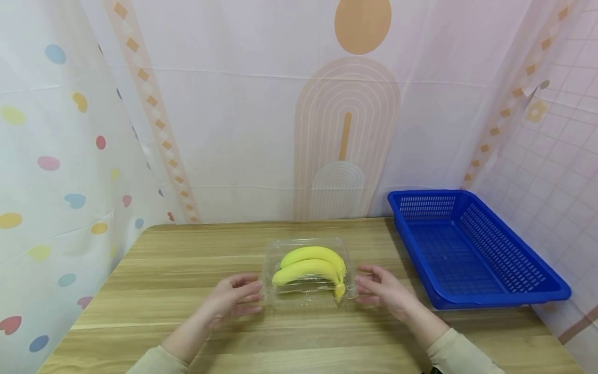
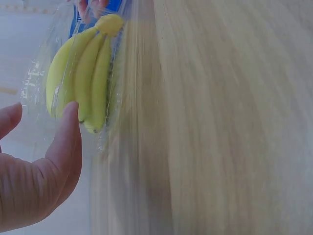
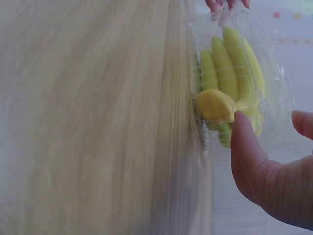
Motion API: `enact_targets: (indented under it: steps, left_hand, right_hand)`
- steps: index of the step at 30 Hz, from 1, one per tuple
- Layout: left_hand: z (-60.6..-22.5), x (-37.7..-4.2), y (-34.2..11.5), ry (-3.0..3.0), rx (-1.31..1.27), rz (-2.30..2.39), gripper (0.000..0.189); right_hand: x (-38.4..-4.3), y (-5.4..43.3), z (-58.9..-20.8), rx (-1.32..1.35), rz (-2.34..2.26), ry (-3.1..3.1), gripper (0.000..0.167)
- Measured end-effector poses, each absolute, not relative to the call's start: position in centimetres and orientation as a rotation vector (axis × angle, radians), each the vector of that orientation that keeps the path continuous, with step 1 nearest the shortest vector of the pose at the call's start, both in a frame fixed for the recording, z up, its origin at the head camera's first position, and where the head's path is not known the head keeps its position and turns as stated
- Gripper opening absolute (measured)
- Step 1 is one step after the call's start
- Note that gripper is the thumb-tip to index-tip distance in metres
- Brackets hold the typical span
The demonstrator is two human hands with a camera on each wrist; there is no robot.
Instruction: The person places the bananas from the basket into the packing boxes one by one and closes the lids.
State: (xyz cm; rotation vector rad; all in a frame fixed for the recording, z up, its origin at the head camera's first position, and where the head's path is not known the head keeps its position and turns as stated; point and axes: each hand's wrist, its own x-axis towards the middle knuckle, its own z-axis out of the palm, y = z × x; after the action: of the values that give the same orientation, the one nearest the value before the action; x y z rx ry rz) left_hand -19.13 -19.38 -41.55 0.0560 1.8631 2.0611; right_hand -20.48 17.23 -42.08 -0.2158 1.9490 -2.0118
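Observation:
A clear plastic clamshell box (image 1: 303, 300) stands on the wooden table in the middle of the head view. Inside it lies a bunch of yellow bananas (image 1: 306, 270), its stem end to the right. My left hand (image 1: 235, 298) is at the box's left side, fingers spread and only slightly bent. Opposite it, my right hand (image 1: 380, 288) is at the right side in much the same pose. Both wrist views show the thumb and a finger apart beside the box (image 2: 36, 85); whether the fingertips touch its walls I cannot tell. The lid appears closed over the bananas (image 3: 227, 68).
A blue plastic basket (image 1: 502, 299) with perforated walls stands on the right side of the table, beyond my right hand. Wood-grain tabletop (image 1: 187, 265) extends around the box. Patterned curtains (image 1: 243, 130) hang behind the table and at both sides.

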Motion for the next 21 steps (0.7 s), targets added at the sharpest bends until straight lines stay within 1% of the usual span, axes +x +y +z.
enact_targets:
  steps: [5, 13, 21]
  left_hand:
    - [-41.76, -19.13, -19.16, 1.785, 0.044, 2.094, 0.067]
    - [-41.72, -19.11, -18.88, 1.726, 0.033, 2.116, 0.064]
    - [-41.73, -19.17, -18.67, 1.713, 0.022, 2.128, 0.048]
  right_hand:
    - [-20.45, 17.1, -42.02, -0.186, -2.032, 1.892, 0.066]
    - [-20.52, 16.85, -42.22, -0.181, -2.064, 1.848, 0.063]
    - [-20.45, 16.67, -42.22, -0.197, -2.053, 1.841, 0.064]
